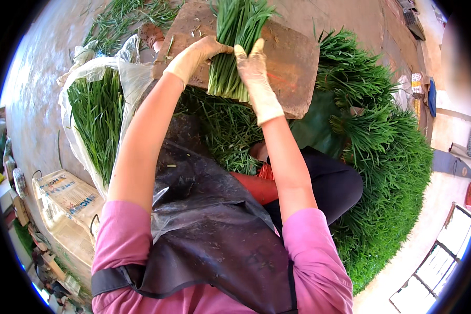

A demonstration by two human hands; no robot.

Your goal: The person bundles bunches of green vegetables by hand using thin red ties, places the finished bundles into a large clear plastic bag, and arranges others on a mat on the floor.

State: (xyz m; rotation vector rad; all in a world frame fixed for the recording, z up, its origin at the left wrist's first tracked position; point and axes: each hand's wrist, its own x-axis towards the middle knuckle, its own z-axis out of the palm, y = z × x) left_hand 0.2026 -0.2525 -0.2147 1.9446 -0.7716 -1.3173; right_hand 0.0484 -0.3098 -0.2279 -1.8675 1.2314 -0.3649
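A thick bundle of garlic chives lies over a worn, dirt-marked board, its pale cut ends toward me and its green leaves running off the top of the view. My left hand, in a pale thin glove, is closed around the bundle's left side. On the right side, my gloved right hand grips the same bundle, with thumb and fingers pressed against the stalks. Parts of the fingers are hidden behind the stalks.
Left of the board stands a clear plastic bag packed with chives. A large heap of chives fills the right side. Loose trimmings lie below the board, and more leaves are scattered beyond it. A printed beige sack sits at lower left.
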